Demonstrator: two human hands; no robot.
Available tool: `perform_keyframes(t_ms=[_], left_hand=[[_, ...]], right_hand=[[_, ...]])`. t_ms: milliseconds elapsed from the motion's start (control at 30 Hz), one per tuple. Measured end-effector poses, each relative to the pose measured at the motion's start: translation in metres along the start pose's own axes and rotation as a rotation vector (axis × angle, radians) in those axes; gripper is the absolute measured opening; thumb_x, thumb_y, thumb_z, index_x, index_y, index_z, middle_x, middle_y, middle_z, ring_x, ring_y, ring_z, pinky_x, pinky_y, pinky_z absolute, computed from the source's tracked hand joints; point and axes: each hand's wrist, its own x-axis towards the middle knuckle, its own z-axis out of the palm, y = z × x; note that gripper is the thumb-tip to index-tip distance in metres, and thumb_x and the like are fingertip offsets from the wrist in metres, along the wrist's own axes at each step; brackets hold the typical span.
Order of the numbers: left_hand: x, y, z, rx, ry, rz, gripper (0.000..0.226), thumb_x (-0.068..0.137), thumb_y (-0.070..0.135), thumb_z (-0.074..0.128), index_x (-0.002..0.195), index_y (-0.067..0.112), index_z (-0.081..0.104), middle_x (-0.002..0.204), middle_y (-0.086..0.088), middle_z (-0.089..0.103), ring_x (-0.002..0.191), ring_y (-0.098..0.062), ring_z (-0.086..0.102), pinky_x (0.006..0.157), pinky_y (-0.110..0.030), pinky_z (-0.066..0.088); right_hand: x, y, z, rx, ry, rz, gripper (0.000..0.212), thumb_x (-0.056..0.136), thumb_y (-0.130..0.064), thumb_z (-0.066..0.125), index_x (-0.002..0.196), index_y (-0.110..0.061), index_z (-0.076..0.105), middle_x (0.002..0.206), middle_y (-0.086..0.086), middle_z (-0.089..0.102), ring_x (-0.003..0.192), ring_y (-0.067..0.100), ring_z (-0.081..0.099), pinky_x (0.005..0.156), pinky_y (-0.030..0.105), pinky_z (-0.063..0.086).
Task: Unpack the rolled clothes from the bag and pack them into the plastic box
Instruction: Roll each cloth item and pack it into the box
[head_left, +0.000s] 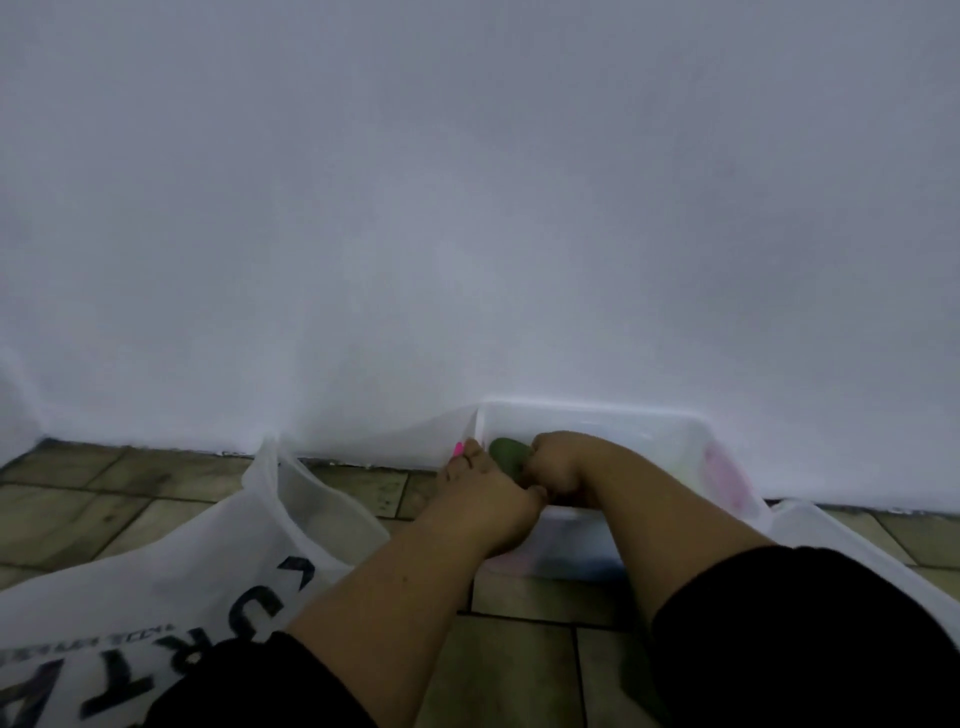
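A clear plastic box (613, 415) stands on the tiled floor against the white wall. Both my hands reach into its left end. A green rolled garment (506, 453) sits between them: my left hand (480, 491) holds it from the left, my right hand (558, 467) grips it from the right with curled fingers. Coloured rolls show faintly through the box wall, pink (724, 478) at the right. The white bag (171, 587) with dark lettering lies on the floor at the left, its mouth open toward the wall.
The white wall (467, 208) fills the upper view right behind the box. Brownish floor tiles (524, 670) lie between my arms. A white sheet, perhaps the box lid (852, 561), lies right of the box.
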Motion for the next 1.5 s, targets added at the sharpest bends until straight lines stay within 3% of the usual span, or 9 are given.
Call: perform_keyframes(t_ms=[367,600,733,933,1000,1167,1333,1433,1500], left_hand=[[-0.007,0.007,-0.009,-0.031,-0.036,-0.037,0.100,0.089,0.055,0.049,0.147,0.004,-0.015,0.158,-0.016,-0.004,0.145,-0.032,0.009,0.117,-0.043,0.017],[-0.023,-0.001,0.000,0.003,0.144,0.026,0.098,0.087,0.063,0.044,0.150,0.007,-0.006,0.159,-0.012,-0.002,0.145,-0.028,0.007,0.116,-0.045,0.017],[-0.072,-0.036,0.032,0.125,0.291,0.261,0.089,0.082,0.067,0.045,0.149,0.026,0.005,0.159,-0.002,0.000,0.144,-0.026,0.008,0.113,-0.049,0.018],[-0.145,-0.093,0.085,0.494,-0.240,0.164,0.090,0.074,0.062,0.050,0.148,0.033,0.010,0.159,0.000,-0.002,0.145,-0.027,0.006,0.109,-0.052,0.021],[-0.156,-0.102,0.087,0.499,-0.230,0.166,0.090,0.075,0.063,0.048,0.149,0.033,0.007,0.159,0.000,-0.004,0.145,-0.027,0.004,0.110,-0.052,0.022],[-0.172,-0.102,0.081,0.444,-0.193,0.152,0.086,0.079,0.063,0.051,0.149,0.032,0.012,0.160,0.001,-0.001,0.146,-0.024,0.006,0.113,-0.052,0.017],[-0.184,-0.078,0.045,-0.084,-0.032,0.038,0.042,0.084,0.038,0.060,0.120,0.016,0.057,0.125,-0.004,0.058,0.105,-0.020,0.057,0.082,-0.029,0.045],[-0.202,-0.061,0.034,-0.565,-0.378,-0.139,0.029,0.089,0.038,0.056,0.099,0.011,0.062,0.092,-0.003,0.069,0.068,-0.015,0.064,0.063,-0.026,0.049],[-0.211,-0.052,0.040,-0.736,-0.598,-0.223,0.047,0.090,0.051,0.052,0.110,0.009,0.054,0.091,-0.006,0.070,0.076,-0.020,0.065,0.065,-0.028,0.051]], right_hand=[[-0.005,-0.002,0.000,-0.284,-0.006,-0.075,0.041,0.090,-0.023,0.057,0.129,-0.010,0.054,0.131,0.013,0.055,0.117,0.030,0.053,0.091,0.036,0.042],[-0.107,0.048,-0.035,0.157,0.479,-0.233,0.009,0.078,-0.018,0.068,0.087,-0.021,0.070,0.093,0.001,0.069,0.084,0.020,0.065,0.067,0.025,0.046],[-0.178,0.128,-0.010,-0.118,0.356,0.004,0.004,0.076,-0.019,0.068,0.073,-0.019,0.066,0.083,0.005,0.066,0.082,0.023,0.063,0.070,0.032,0.049],[-0.232,0.189,0.055,-0.210,0.056,0.310,0.054,0.070,-0.046,0.076,0.115,-0.028,0.053,0.117,0.000,0.061,0.081,0.007,0.051,0.067,0.024,0.039],[-0.237,0.185,0.076,-0.203,0.117,0.313,0.078,0.068,-0.046,0.075,0.134,-0.020,0.039,0.125,0.005,0.058,0.090,0.015,0.054,0.071,0.026,0.041],[-0.242,0.138,0.120,-0.189,0.192,0.170,0.070,0.066,-0.040,0.070,0.127,-0.018,0.043,0.122,0.007,0.060,0.106,0.025,0.059,0.079,0.030,0.045],[-0.236,0.095,0.133,-0.210,0.114,0.115,0.048,0.080,-0.034,0.060,0.123,-0.012,0.054,0.121,0.011,0.062,0.109,0.027,0.059,0.086,0.031,0.046],[-0.231,0.083,0.124,-0.185,0.122,0.130,0.038,0.084,-0.031,0.056,0.114,-0.008,0.060,0.118,0.014,0.063,0.101,0.026,0.061,0.081,0.030,0.048],[-0.231,0.072,0.121,-0.190,0.134,0.052,0.020,0.086,-0.030,0.051,0.096,-0.016,0.062,0.108,0.011,0.067,0.082,0.022,0.061,0.068,0.027,0.046]])
